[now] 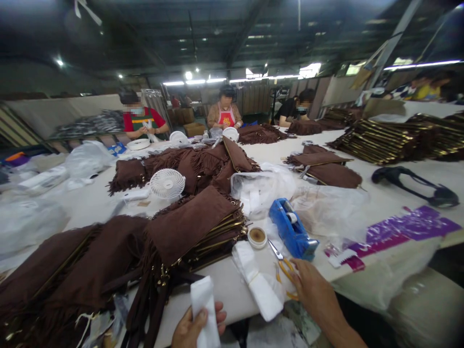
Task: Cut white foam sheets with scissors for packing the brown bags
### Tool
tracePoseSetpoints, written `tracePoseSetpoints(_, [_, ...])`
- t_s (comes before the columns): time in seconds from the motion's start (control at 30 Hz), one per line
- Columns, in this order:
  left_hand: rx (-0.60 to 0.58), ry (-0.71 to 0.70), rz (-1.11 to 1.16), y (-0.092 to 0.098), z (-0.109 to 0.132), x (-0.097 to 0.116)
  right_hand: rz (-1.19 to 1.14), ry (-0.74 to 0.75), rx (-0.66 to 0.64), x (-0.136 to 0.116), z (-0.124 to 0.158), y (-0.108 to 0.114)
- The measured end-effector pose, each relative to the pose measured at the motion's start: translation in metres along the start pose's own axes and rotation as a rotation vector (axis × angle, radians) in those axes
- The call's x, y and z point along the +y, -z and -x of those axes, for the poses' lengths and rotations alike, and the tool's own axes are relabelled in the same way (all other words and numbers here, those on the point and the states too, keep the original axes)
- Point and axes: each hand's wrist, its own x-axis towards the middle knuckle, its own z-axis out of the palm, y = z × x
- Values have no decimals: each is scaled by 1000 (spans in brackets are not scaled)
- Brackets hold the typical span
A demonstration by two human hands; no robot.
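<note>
My left hand (195,327) is at the bottom edge, closed around a folded white paper piece (205,309) that stands up from the fingers. My right hand (312,290) rests on the table's near edge, its fingers on the yellow handles of a pair of scissors (282,263); the fingers are partly hidden. A stack of brown fringed suede bags (192,227) lies just left of centre. More white folded paper (257,282) lies between my hands. A blue tape dispenser (292,229) and a small round tin (257,237) sit beyond the scissors.
A white desk fan (167,184) stands mid-table among more brown bags (203,164). Clear plastic bags (319,208), purple sheets (409,227) and a black object (416,183) lie to the right. Stacked bags (391,140) fill the far right. Three people sit across the table.
</note>
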Motion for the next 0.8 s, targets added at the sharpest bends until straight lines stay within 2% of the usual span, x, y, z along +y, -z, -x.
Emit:
tracePoseSetpoints(0.07, [-57, -1, 7, -6, -6, -13, 93, 23, -84, 17, -6, -4])
tracePoseSetpoints(0.13, [-93, -17, 4, -9, -13, -23, 137, 53, -146, 16, -8, -6])
tracePoseSetpoints(0.27, [-130, 15, 42, -10, -27, -38, -6, 78, -168, -28, -14, -3])
tracePoseSetpoints(0.37, [-157, 80, 108, -17, -36, -51, -71, 75, -289, -66, -22, -9])
tracePoseSetpoints(0.43, [-168, 105, 160, -24, -41, -59, -49, 59, -354, -80, -28, -17])
tracePoseSetpoints(0.53, [-210, 112, 261, -34, -46, -66, -69, -35, -436, -83, -36, -27])
tracePoseSetpoints(0.67, [-283, 87, 353, -41, -47, -68, -231, -198, -612, -75, -45, -32])
tracePoseSetpoints(0.8, [-268, 87, 337, -43, -43, -64, -327, -211, -672, -75, -48, -35])
